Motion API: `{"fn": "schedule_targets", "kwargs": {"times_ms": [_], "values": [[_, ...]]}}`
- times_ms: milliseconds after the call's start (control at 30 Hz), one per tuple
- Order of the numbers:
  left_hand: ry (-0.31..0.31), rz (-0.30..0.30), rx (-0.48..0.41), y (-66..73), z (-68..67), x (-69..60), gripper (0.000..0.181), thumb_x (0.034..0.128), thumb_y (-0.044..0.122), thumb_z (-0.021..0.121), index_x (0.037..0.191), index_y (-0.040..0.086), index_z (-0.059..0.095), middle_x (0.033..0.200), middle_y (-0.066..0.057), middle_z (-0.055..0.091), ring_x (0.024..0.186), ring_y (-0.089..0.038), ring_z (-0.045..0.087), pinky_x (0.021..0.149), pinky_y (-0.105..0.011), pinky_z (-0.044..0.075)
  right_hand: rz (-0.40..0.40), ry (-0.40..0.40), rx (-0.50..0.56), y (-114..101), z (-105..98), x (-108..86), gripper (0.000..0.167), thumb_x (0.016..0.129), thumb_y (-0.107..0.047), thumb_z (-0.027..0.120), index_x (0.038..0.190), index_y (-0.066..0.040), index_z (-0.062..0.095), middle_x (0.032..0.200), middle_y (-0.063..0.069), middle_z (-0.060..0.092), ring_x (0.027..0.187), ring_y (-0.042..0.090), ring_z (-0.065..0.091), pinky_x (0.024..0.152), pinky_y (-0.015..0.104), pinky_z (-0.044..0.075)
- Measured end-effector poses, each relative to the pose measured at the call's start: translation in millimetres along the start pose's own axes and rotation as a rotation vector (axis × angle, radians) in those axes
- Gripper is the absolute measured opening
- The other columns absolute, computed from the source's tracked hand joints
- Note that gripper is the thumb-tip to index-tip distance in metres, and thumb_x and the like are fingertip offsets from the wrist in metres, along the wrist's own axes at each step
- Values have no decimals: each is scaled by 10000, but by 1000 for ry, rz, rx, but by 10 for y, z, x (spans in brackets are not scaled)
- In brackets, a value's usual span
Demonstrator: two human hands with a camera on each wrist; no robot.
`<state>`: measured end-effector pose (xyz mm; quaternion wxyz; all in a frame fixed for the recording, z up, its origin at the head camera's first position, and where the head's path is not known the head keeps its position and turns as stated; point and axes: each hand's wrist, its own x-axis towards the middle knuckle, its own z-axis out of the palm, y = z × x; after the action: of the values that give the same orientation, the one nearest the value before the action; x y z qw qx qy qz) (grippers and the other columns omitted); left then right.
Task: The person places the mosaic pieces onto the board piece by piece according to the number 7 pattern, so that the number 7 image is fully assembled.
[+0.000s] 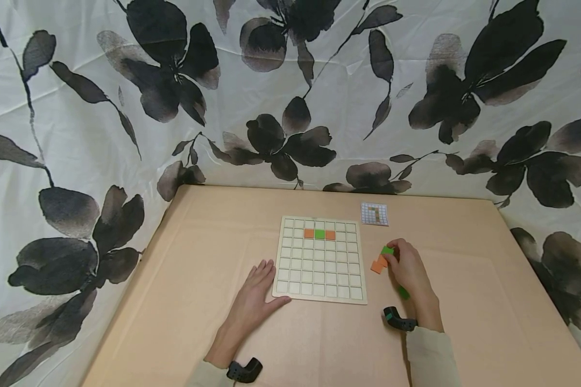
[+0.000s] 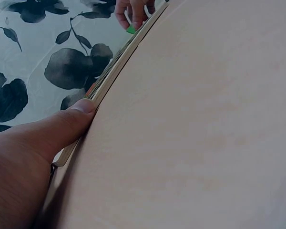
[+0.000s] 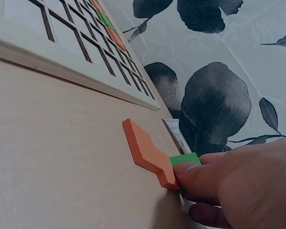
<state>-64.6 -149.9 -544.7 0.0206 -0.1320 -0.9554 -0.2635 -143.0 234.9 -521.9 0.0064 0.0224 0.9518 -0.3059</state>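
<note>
On the tan table lies a white gridded board (image 1: 319,293) with a row of orange (image 1: 309,234), green (image 1: 319,234) and orange (image 1: 330,235) squares near its top. My left hand (image 1: 252,298) lies flat at the board's lower left corner, fingers straight along the left side and thumb (image 2: 81,107) against the bottom edge. Right of the board, my right hand (image 1: 409,269) pinches a green square tile (image 3: 185,159) between thumb and finger. Two orange tiles (image 3: 145,150) lie by the thumb, touching each other. Another green tile (image 1: 404,292) shows partly beneath the right hand.
A small printed card (image 1: 375,214) with a coloured grid pattern lies beyond the board's upper right corner. The table (image 1: 465,258) reaches back to a white cloth (image 1: 368,107) with dark flowers. Each wrist wears a black camera (image 1: 244,371).
</note>
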Motion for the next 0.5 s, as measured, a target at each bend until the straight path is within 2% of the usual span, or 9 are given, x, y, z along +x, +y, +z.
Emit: {"fn": "schedule_targets", "kwargs": {"times_ms": [267,400,500], "values": [[5,1,-1,2,0,-3,896,845,598,705,1454,-20,482,1570,-126,430,1517,-267,321,1308,-369,183,0,-21,-12,-1,-1,0,289,1002,-96,594,1252,43,561,1117,227,588,983,345,541,910,530,547],[7,2,-2,-1,1,-5,898,844,599,705,1456,-18,479,1571,-123,429,1519,-262,319,1307,-358,179,-15,-15,-20,-10,-6,-10,271,1002,-97,594,1229,49,572,1102,225,592,969,342,547,910,532,548],[9,4,0,-2,1,-9,896,845,599,704,1454,-20,481,1569,-122,430,1518,-263,320,1306,-356,180,-13,-15,-23,-21,-8,-9,259,1003,-107,596,1214,41,568,1069,206,592,937,321,545,864,483,557]]}}
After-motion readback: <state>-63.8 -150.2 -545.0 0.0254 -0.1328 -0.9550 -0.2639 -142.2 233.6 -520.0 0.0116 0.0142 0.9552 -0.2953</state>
